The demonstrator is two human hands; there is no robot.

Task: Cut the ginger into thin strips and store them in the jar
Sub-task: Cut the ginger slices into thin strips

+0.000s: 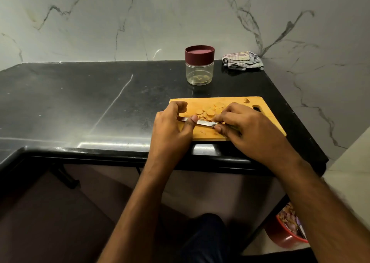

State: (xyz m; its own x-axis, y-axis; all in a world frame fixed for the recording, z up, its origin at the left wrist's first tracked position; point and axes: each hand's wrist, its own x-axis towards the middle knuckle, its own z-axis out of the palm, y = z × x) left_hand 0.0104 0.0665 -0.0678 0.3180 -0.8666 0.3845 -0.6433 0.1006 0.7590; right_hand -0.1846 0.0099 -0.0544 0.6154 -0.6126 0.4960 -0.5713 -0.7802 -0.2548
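Several round ginger slices (210, 111) lie in a heap on a wooden cutting board (266, 120) at the counter's front edge. A knife blade (202, 122) lies flat across the board in front of the heap. My right hand (246, 128) grips the knife's handle end, which is hidden under the fingers. My left hand (172, 130) sits at the board's left end with curled fingers, its thumb pressing on the blade. A clear plastic jar (199, 70) with a maroon lid on stands behind the board and looks empty.
A folded striped cloth (243, 60) lies at the back right corner of the black counter (80, 102). The counter ends just right of the board. A red bin (288, 232) with scraps stands on the floor at the lower right. One ginger bit (246, 100) sits at the board's far edge.
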